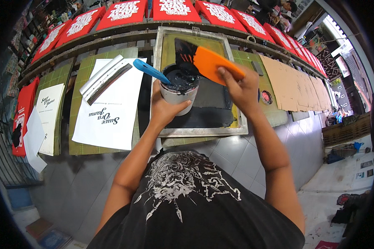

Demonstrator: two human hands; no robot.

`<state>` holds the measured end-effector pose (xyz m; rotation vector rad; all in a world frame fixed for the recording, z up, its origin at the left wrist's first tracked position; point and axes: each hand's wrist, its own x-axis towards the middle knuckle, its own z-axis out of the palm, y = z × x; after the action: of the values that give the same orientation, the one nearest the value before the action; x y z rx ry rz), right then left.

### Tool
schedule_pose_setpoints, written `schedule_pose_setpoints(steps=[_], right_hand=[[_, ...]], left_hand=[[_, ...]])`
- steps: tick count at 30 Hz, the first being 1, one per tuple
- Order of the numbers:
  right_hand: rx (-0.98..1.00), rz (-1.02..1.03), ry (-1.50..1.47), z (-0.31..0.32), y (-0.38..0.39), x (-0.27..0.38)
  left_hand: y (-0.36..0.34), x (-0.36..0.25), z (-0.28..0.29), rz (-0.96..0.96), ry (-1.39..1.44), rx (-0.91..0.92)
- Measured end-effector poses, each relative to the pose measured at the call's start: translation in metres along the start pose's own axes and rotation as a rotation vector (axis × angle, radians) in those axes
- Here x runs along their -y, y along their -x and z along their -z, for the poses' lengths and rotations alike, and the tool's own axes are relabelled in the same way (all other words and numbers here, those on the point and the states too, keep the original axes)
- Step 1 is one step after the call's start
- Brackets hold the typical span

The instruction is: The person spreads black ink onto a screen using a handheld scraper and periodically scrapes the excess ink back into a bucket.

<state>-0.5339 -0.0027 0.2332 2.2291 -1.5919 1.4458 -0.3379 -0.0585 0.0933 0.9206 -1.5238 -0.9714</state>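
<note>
My left hand [170, 103] is wrapped round a light grey tub [180, 103] of thick black ink, held over a metal-framed printing screen [207, 122] whose lower part is coated dark. A blue-handled tool [147, 68] stands tilted in the tub, its lower end hidden in ink. My right hand [239, 83] grips an orange scraper [216, 62], its left end smeared black and tilted over the tub's mouth, where ink gathers. Whether the scraper touches the tub's rim I cannot tell.
A silver squeegee [101, 81] lies on printed white paper [101, 128] on the left green board. Red printed shirts [122, 12] line a rack behind. Cardboard sheets [293, 83] and a small round container [266, 96] lie right. A tiled floor [228, 153] shows below.
</note>
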Motion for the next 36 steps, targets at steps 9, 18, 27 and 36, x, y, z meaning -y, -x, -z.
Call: schedule_pose_setpoints(steps=[9,18,27,36], right_hand=[[0.022,0.564,0.260,0.000,0.003,0.014],[0.175,0.677,0.367,0.031,0.003,0.025],[0.124,0.595,0.411,0.044,0.010,0.015],[-0.199,0.419,0.321,0.000,0.015,0.019]], left_hand=[[-0.009,-0.020,0.015,0.032,0.145,0.062],[-0.007,-0.065,0.040,0.064,0.222,0.005],[0.000,-0.043,0.048,0.065,0.171,-0.049],[-0.003,-0.045,0.038,0.012,0.125,-0.114]])
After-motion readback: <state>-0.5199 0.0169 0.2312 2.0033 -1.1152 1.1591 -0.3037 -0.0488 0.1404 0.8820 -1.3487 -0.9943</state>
